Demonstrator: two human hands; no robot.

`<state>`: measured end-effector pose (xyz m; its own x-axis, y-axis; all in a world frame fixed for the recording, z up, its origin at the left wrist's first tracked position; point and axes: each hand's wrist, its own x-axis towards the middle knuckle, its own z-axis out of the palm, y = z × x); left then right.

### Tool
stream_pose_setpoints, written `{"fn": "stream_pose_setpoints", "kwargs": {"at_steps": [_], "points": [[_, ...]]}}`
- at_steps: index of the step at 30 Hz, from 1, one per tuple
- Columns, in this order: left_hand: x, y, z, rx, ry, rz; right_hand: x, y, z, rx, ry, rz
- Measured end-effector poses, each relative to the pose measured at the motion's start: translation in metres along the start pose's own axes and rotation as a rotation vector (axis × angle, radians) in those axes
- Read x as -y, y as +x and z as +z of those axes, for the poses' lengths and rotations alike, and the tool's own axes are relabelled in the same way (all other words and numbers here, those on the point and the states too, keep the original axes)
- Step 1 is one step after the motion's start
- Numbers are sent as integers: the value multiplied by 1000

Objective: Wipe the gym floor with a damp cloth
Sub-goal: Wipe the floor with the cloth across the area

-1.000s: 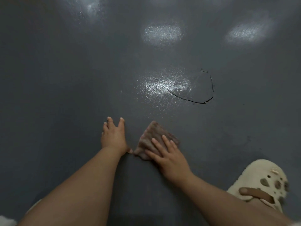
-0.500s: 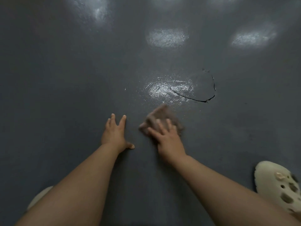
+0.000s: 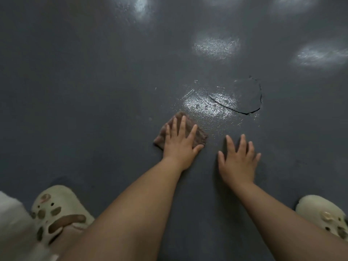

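Observation:
A small brownish cloth (image 3: pixel 200 135) lies flat on the dark grey gym floor (image 3: pixel 94 91). My left hand (image 3: pixel 178 144) presses on it with straight, spread fingers and covers most of it. My right hand (image 3: pixel 239 161) rests flat on the bare floor just right of the cloth, fingers spread, holding nothing. A wet shiny patch (image 3: pixel 203 106) gleams on the floor just beyond the cloth.
A curved crack (image 3: pixel 244 111) runs through the floor coating beyond my right hand. My cream clog shoes sit at the lower left (image 3: pixel 56 210) and lower right (image 3: pixel 323 213). A bit of white fabric (image 3: pixel 11 223) shows at the left edge. Light reflections spot the far floor.
The cloth was under my right hand and slid forward; now my left hand presses on it. My right hand has moved off to bare floor on the right.

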<state>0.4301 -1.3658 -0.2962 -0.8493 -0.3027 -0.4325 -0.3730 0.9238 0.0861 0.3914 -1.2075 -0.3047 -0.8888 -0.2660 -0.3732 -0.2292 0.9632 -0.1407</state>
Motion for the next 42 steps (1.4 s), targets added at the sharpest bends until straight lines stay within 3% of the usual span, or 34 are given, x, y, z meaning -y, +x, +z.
{"fn": "stream_pose_setpoints", "kwargs": {"at_steps": [5,10,13,15,17,20,26,30,32,34,39,42], "points": [[25,26,-4,60,35,-44,-10,2,-5,80,-117,-22],[87,38,-13,12,-175,-475,-12,2,-8,106,-128,-28],[110,23,-1,-102,-309,-770,-12,2,-9,103,-126,-28],[108,18,4,-185,-368,-887,-12,2,-10,106,-115,-27],[94,21,5,-195,-389,-899,-13,2,-12,104,-102,-28],[50,30,6,-129,-324,-688,-16,2,-13,81,-88,-47],[-42,-21,42,-73,-78,85,-33,6,-13,-19,-89,-117],[-15,-39,54,-76,97,501,-45,9,-7,-134,-48,-191],[12,-25,52,-142,178,585,-50,11,-6,-150,-51,-231],[27,-9,42,-185,152,441,-54,13,-7,-184,-45,-261],[7,22,21,-134,-150,-399,-63,16,-6,-233,-20,-322],[-32,32,17,-167,-310,-576,-68,22,-8,-284,180,-307]]}}
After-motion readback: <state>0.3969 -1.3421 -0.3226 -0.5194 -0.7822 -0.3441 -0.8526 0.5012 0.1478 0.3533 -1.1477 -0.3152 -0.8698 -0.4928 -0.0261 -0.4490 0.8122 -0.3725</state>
